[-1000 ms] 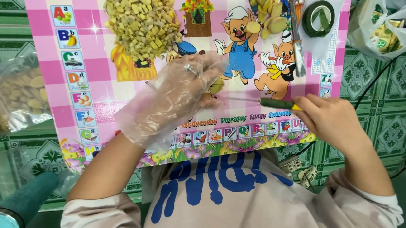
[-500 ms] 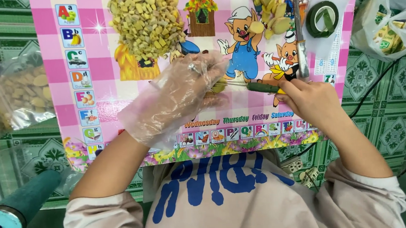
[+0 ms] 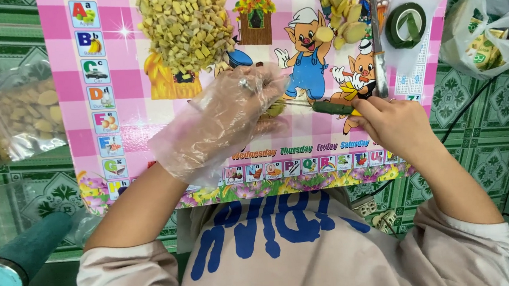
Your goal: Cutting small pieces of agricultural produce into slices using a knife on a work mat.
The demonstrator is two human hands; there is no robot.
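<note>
Item: left hand (image 3: 229, 124), in a loose clear plastic glove, fingers curled down onto a small pale yellow piece (image 3: 276, 108) lying on the pink picture mat (image 3: 132, 98); grip narrow, pinning the piece near the middle of the mat.

Item: right hand (image 3: 393, 124), bare, closed around the green handle of a small knife (image 3: 323, 107), the thin blade pointing left toward the gloved fingertips.

Item: heap of diced pale pieces (image 3: 186, 25), far left of the hands. Item: cluster of larger uncut chunks (image 3: 338, 12), far right of centre.

Item: long knife (image 3: 377, 39) lying lengthwise on the mat, just beyond the right hand. Item: roll of green tape (image 3: 405, 25), far right on the mat. Item: clear bag of packets (image 3: 486, 34) off the mat's right edge, on the green patterned floor (image 3: 483, 163). Item: bags of nut-like pieces (image 3: 19, 114) off the left edge. Item: green cylinder (image 3: 18, 261), near left.

Handling note (a judgement): cutting goes best with the gloved fingertips tucked back from the blade line and the piece held flat, short strokes only.

Clearance: the long knife sits close to the right knuckles; open mat lies near the hands, along the mat's near edge, and left of the glove.
</note>
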